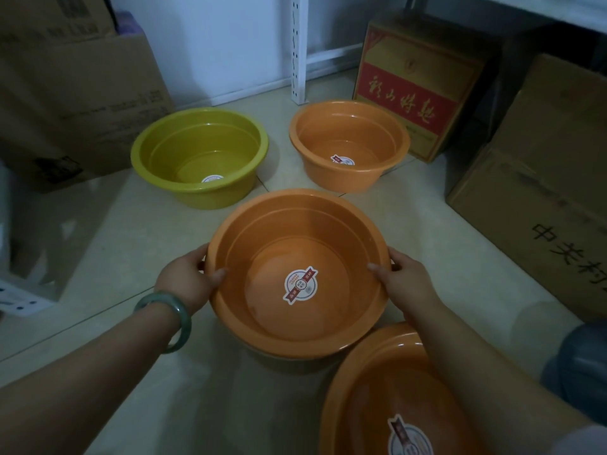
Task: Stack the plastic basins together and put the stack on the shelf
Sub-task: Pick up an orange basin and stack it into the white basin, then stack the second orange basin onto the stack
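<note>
Both hands, left [184,277] and right [405,284], are gripping the orange basin [297,274] by opposite rims above the floor [164,244]; next, nesting it into another basin [349,144].

Glossy smooth plastic basins [297,274], matt cardboard boxes [538,192], shiny tile floor [138,257], polished jade-like bangle [170,318].

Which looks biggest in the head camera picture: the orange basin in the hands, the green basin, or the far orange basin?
1. Orange basin in the hands, though it is nearest the camera.
2. Green basin.
3. Far orange basin, only slightly smaller-looking than the green one; their true sizes may match.
</note>
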Tool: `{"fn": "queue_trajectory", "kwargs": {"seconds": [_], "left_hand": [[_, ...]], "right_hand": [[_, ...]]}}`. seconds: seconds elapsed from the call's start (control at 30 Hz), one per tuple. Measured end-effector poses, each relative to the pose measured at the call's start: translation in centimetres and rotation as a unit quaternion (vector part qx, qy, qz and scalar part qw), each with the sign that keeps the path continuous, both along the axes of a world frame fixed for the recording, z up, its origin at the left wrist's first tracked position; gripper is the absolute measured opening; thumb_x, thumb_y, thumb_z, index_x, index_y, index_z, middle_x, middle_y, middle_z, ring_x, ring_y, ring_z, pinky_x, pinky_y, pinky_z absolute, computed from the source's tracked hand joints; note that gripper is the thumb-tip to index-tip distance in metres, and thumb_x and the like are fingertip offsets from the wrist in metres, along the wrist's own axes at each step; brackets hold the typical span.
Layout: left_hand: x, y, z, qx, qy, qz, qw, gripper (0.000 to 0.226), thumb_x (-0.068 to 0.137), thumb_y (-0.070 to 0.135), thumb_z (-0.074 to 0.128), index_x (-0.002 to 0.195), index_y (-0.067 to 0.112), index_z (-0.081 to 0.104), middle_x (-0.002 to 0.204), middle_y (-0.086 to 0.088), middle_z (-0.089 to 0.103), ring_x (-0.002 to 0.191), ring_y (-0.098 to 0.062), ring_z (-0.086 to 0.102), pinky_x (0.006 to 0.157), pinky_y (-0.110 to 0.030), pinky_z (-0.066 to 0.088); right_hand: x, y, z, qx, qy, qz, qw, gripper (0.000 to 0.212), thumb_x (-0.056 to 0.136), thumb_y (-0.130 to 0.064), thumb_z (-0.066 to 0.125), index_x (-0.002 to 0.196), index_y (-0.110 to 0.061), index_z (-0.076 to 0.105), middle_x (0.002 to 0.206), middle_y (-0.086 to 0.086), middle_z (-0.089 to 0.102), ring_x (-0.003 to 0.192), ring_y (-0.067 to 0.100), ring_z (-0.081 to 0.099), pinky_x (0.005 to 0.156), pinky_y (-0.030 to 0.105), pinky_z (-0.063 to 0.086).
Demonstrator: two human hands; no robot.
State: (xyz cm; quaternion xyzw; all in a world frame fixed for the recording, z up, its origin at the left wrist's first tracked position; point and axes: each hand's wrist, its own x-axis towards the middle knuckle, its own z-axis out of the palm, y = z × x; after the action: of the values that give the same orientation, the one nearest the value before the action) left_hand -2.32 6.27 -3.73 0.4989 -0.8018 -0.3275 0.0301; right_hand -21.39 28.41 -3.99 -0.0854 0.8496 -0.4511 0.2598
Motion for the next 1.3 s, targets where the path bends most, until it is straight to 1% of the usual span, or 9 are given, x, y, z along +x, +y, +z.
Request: {"fn": "queue_trajectory", "kwargs": {"seconds": [0.1,0.23,0.4,0.53,0.73,0.9,1.0,1.17,1.3], "left_hand": [[-0.4,-0.1,0.0,0.000,0.000,-0.004,1.000,0.052,0.081,0.035,0.061,0.131,0.029,0.051,0.117,-0.010,0.065,0.099,-0.029,0.062,0.085,-0.039,0.049],[-0.9,0.0,0.1,0.000,0.002,-0.016,1.000,0.051,0.081,0.038,0.061,0.131,0.028,0.051,0.114,-0.009,0.066,0.089,-0.024,0.059,0.083,-0.037,0.048],[-1.3,0.5,0.1,0.018,0.005,-0.026,0.999,0.049,0.084,0.043,0.055,0.130,0.027,0.048,0.096,0.000,0.060,0.083,-0.021,0.058,0.078,-0.036,0.050],[-1.0,0.8,0.2,0.043,-0.003,-0.026,0.999,0.051,0.084,0.037,0.053,0.133,0.027,0.042,0.113,-0.010,0.065,0.094,-0.032,0.064,0.085,-0.047,0.053],[-1.2,1.4,0.7,0.017,-0.040,-0.028,0.999,0.066,0.086,0.031,0.056,0.143,0.015,0.027,0.131,-0.017,0.056,0.114,-0.035,0.056,0.091,-0.042,0.044],[-1.2,1.7,1.2,-0.008,-0.046,-0.045,0.998,0.069,0.080,0.025,0.059,0.141,0.023,0.027,0.129,-0.019,0.050,0.107,-0.037,0.057,0.093,-0.048,0.047],[-1.2,1.9,1.5,-0.019,-0.061,-0.048,0.997,0.074,0.081,0.023,0.060,0.145,0.024,0.022,0.136,-0.021,0.042,0.114,-0.039,0.053,0.097,-0.046,0.042],[-1.3,2.8,2.5,-0.045,-0.058,-0.048,0.996,0.070,0.081,0.023,0.060,0.143,0.025,0.028,0.144,-0.016,0.033,0.118,-0.037,0.051,0.099,-0.044,0.043],[-1.6,4.4,3.6,-0.061,-0.024,-0.082,0.994,0.063,0.081,0.020,0.060,0.139,0.025,0.035,0.143,-0.013,0.035,0.118,-0.034,0.051,0.096,-0.041,0.045]], "right_hand": [[-0.2,0.0,-0.1,-0.014,-0.011,-0.009,1.000,0.043,0.091,-0.021,0.060,0.134,-0.022,0.055,0.121,0.010,0.066,0.101,0.027,0.064,0.091,0.043,0.053],[-0.3,0.0,-0.1,-0.020,-0.014,-0.019,1.000,0.043,0.092,-0.022,0.059,0.135,-0.022,0.054,0.124,0.010,0.065,0.108,0.030,0.063,0.094,0.044,0.052],[-0.4,0.2,-0.3,-0.021,-0.017,-0.017,1.000,0.044,0.094,-0.025,0.056,0.137,-0.023,0.051,0.125,0.010,0.064,0.108,0.030,0.063,0.093,0.045,0.052],[-0.4,0.4,-0.4,-0.010,-0.018,-0.001,1.000,0.047,0.095,-0.029,0.053,0.141,-0.025,0.045,0.129,0.010,0.062,0.111,0.029,0.062,0.093,0.043,0.051],[-0.8,1.4,-0.4,0.018,-0.032,0.022,0.999,0.057,0.094,-0.034,0.053,0.147,-0.021,0.038,0.125,0.013,0.064,0.106,0.027,0.065,0.095,0.044,0.052],[-1.0,2.4,0.1,-0.004,-0.061,0.017,0.998,0.062,0.092,-0.021,0.059,0.149,-0.019,0.033,0.125,0.015,0.063,0.096,0.022,0.062,0.085,0.033,0.051],[-0.8,3.3,0.5,-0.007,-0.059,0.017,0.998,0.064,0.091,-0.016,0.061,0.149,-0.019,0.032,0.121,0.012,0.064,0.099,0.022,0.061,0.084,0.031,0.049],[-0.9,4.8,1.0,0.007,-0.034,0.024,0.999,0.064,0.089,-0.016,0.064,0.147,-0.019,0.037,0.117,0.010,0.065,0.102,0.025,0.064,0.091,0.036,0.051],[-1.1,6.6,1.6,0.021,-0.019,0.033,0.999,0.058,0.088,-0.016,0.065,0.142,-0.020,0.045,0.109,0.004,0.066,0.102,0.024,0.064,0.096,0.039,0.051]]}}
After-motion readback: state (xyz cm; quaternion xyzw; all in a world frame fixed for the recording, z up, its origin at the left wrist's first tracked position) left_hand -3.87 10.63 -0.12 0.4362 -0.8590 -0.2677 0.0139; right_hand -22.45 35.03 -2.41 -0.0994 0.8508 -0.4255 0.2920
